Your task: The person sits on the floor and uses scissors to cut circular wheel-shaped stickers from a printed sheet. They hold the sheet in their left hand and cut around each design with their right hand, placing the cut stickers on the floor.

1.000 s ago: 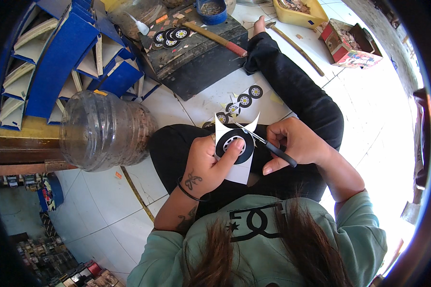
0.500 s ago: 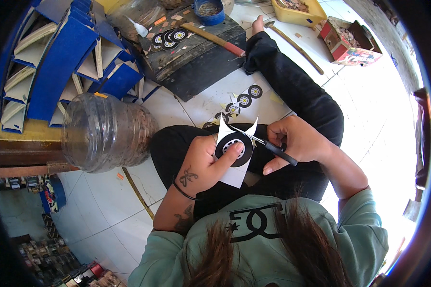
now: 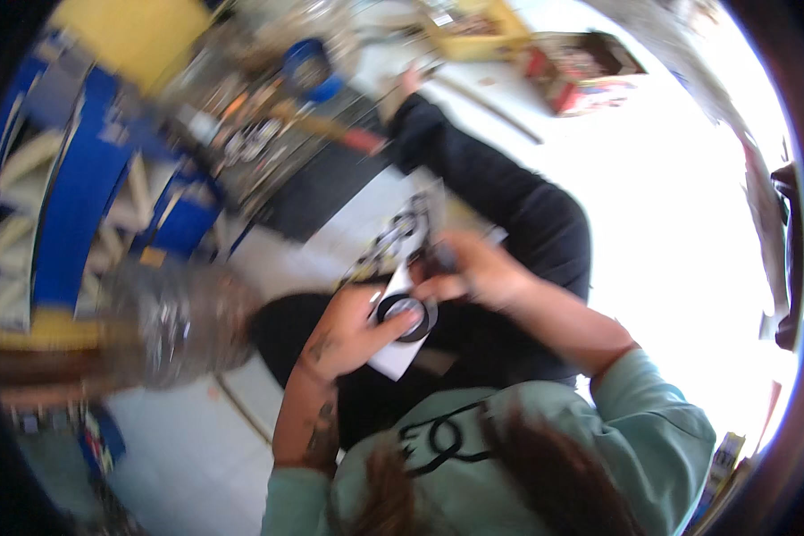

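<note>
My left hand is closed on a white piece of paper printed with a black wheel. Its thumb presses on the middle of the wheel. Close above the paper's upper right edge, my right hand grips a pair of dark-handled scissors. Motion smears the blades, so I cannot tell whether they touch the paper. Just beyond both hands, more wheel cut-outs lie on the floor in a blurred row.
A hammer, a blue tub and a pile of paper wheels rest on a dark block. At left stand a clear plastic jar and blue-and-white racks. A red box and yellow tray sit far off.
The whole view has shifted and blurred. The scissors, earlier lying across the paper beside the wheel with blades toward the upper left, now sit higher beside the paper's upper edge. Both hands keep their holds.
</note>
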{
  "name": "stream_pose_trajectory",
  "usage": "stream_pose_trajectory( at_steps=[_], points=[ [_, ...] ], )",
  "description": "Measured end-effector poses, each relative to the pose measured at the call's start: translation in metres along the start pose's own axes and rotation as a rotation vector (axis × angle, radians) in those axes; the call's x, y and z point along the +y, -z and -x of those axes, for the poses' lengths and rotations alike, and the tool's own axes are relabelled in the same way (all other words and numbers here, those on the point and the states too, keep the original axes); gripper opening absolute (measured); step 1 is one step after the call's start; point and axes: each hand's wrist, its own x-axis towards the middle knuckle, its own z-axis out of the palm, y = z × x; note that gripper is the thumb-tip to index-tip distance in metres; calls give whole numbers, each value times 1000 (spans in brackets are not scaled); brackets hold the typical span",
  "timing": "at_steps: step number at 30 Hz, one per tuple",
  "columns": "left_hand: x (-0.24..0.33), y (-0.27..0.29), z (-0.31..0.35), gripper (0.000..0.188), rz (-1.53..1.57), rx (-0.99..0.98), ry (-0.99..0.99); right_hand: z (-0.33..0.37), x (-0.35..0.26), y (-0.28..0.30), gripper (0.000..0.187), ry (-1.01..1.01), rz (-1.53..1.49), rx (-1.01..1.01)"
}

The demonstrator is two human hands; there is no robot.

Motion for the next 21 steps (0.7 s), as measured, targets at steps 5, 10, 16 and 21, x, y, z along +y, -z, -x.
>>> stream_pose_trajectory(
  at_steps=[5,10,16,21],
  points=[
    [-9,-19,-34,21,179,-11,86,-3,28,0,28,38,-98,179],
    [-38,-47,-59,80,1035,283,-282,11,25,21,20,315,-615,660],
    [-66,-69,-69,70,289,342,-138,51,6,6,21,450,-424,788],
    [-81,-67,-52,62,15,308,-165,52,8,-26,19,229,-34,877]
  ],
)
